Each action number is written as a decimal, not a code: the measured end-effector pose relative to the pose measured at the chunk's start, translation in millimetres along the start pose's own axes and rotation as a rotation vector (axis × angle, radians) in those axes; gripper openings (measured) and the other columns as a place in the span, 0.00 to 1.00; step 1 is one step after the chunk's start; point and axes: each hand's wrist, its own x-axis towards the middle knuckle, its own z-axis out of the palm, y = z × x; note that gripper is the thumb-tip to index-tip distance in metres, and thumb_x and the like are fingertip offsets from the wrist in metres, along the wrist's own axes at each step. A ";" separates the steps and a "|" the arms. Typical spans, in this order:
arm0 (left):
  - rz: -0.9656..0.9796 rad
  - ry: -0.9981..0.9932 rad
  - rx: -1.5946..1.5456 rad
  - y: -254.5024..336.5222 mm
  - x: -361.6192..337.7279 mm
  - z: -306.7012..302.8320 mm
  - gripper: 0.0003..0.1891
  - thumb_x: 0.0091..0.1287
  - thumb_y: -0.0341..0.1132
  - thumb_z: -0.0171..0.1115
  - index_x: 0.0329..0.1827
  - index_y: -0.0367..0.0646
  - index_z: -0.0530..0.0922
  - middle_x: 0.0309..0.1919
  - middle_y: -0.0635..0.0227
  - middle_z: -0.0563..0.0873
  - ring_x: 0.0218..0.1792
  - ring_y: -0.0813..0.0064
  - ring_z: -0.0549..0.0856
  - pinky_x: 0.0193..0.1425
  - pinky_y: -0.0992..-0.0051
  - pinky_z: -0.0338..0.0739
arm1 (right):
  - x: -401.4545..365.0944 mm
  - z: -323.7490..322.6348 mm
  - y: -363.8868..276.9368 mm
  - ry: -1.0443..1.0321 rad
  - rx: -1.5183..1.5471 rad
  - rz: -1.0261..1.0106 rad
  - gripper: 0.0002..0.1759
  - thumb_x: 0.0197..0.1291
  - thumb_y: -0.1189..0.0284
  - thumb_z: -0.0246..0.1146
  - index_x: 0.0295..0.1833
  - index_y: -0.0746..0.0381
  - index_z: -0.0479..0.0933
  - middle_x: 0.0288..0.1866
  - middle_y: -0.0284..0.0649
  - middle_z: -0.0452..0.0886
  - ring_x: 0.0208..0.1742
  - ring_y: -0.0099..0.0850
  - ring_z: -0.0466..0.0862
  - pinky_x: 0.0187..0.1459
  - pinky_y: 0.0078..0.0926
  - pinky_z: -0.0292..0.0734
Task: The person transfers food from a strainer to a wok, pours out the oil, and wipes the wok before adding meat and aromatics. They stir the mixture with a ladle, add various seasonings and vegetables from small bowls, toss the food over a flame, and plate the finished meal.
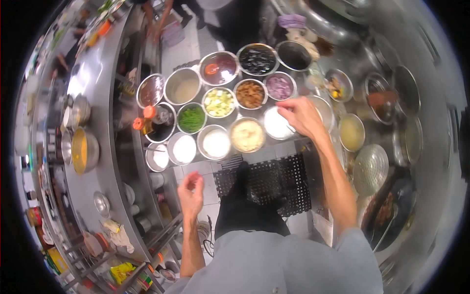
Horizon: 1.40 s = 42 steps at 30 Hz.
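No writing can be read anywhere. The yellow packet (pixel 121 271) on the lower shelf and the orange-capped bottles (pixel 149 113) beside the steel bowls (pixel 216 143) are too blurred for lettering.

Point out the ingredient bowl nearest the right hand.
The white-filled bowl just right of the beige paste bowl; the right hand is at its rim. Other white-filled bowls sit farther left.

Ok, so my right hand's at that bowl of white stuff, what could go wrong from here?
The right hand reaches across tightly packed bowls, so bits from the white-filled bowl may drop into the yellow paste bowl beside it. The second white-filled bowl looks much alike and could be confused with it.
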 end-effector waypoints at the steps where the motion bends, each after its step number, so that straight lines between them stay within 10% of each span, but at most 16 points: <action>1: 0.001 0.126 0.008 -0.6 10.9 -11.2 0.12 0.60 0.29 0.60 0.45 0.33 0.77 0.31 0.68 0.82 0.35 0.80 0.78 0.41 0.79 0.73 | 28.6 27.3 4.1 -0.031 -0.014 -0.083 0.14 0.49 0.71 0.58 0.40 0.65 0.81 0.32 0.52 0.81 0.35 0.42 0.83 0.41 0.34 0.76; 7: -0.035 0.491 0.013 -43.7 77.1 -69.6 0.19 0.56 0.31 0.65 0.50 0.33 0.74 0.39 0.62 0.81 0.35 0.74 0.79 0.39 0.76 0.73 | 108.5 107.7 -25.3 -0.127 -0.094 -0.048 0.16 0.47 0.68 0.62 0.41 0.63 0.81 0.31 0.50 0.82 0.33 0.46 0.82 0.39 0.37 0.76; 14: 0.046 0.604 0.069 -49.6 142.1 -64.3 0.24 0.51 0.33 0.68 0.51 0.36 0.74 0.40 0.62 0.80 0.36 0.74 0.78 0.38 0.75 0.71 | 115.3 181.7 -60.1 -0.256 -0.360 -0.136 0.22 0.45 0.65 0.67 0.48 0.61 0.78 0.43 0.48 0.80 0.43 0.43 0.81 0.43 0.39 0.75; 19: 0.016 0.588 -0.053 -27.3 169.4 -31.7 0.26 0.51 0.34 0.68 0.52 0.32 0.72 0.42 0.57 0.81 0.39 0.69 0.79 0.41 0.72 0.73 | 122.2 187.2 -52.4 -0.289 -0.381 -0.079 0.17 0.46 0.70 0.64 0.45 0.59 0.79 0.35 0.50 0.81 0.39 0.47 0.81 0.42 0.40 0.75; 21: 0.036 0.576 -0.078 -24.4 176.1 -17.2 0.37 0.52 0.38 0.68 0.61 0.26 0.62 0.55 0.43 0.72 0.57 0.55 0.72 0.61 0.66 0.65 | 122.1 178.4 -52.4 -0.322 -0.344 -0.131 0.14 0.47 0.72 0.62 0.42 0.61 0.80 0.34 0.51 0.81 0.38 0.47 0.81 0.42 0.40 0.75; 26: 0.072 0.816 -0.039 20.7 203.4 -11.7 0.43 0.50 0.39 0.69 0.63 0.24 0.54 0.61 0.39 0.63 0.63 0.48 0.63 0.67 0.63 0.56 | 125.0 175.8 -49.7 -0.220 -0.006 -0.200 0.13 0.50 0.71 0.62 0.41 0.65 0.81 0.33 0.46 0.83 0.36 0.36 0.83 0.41 0.28 0.76; 33: 0.194 0.963 0.065 45.1 217.4 -15.3 0.30 0.51 0.30 0.61 0.59 0.35 0.64 0.52 0.52 0.75 0.53 0.57 0.75 0.60 0.65 0.66 | 105.1 147.0 -29.2 -0.229 1.138 0.443 0.18 0.57 0.71 0.62 0.53 0.64 0.73 0.40 0.33 0.79 0.37 0.18 0.78 0.32 0.14 0.70; 36: -0.190 0.829 0.206 68.9 202.8 6.6 0.24 0.48 0.36 0.63 0.49 0.35 0.73 0.43 0.53 0.80 0.43 0.59 0.80 0.45 0.61 0.71 | 41.1 71.6 4.0 0.046 1.651 0.363 0.12 0.58 0.74 0.60 0.47 0.63 0.73 0.35 0.36 0.77 0.27 0.20 0.73 0.28 0.15 0.66; 38: 0.191 0.740 0.234 100.5 167.1 25.3 0.20 0.49 0.41 0.69 0.36 0.32 0.79 0.32 0.55 0.84 0.32 0.61 0.82 0.39 0.62 0.75 | -39.9 -6.4 22.7 0.477 1.721 0.283 0.08 0.60 0.73 0.56 0.43 0.63 0.73 0.30 0.34 0.74 0.24 0.20 0.69 0.26 0.16 0.64; 40: 0.328 0.623 0.699 109.3 138.8 36.8 0.27 0.48 0.50 0.72 0.38 0.32 0.80 0.33 0.54 0.84 0.32 0.62 0.82 0.38 0.64 0.76 | -134.9 -83.3 38.3 1.024 1.407 0.349 0.08 0.62 0.72 0.51 0.42 0.64 0.72 0.26 0.33 0.71 0.23 0.20 0.69 0.24 0.17 0.64; 42: 0.391 0.601 0.194 82.3 109.3 35.0 0.29 0.50 0.49 0.70 0.44 0.29 0.77 0.38 0.50 0.83 0.38 0.62 0.82 0.45 0.65 0.76 | -228.5 -143.3 53.6 1.453 0.878 0.460 0.10 0.62 0.72 0.47 0.39 0.64 0.73 0.23 0.31 0.70 0.19 0.19 0.67 0.20 0.18 0.62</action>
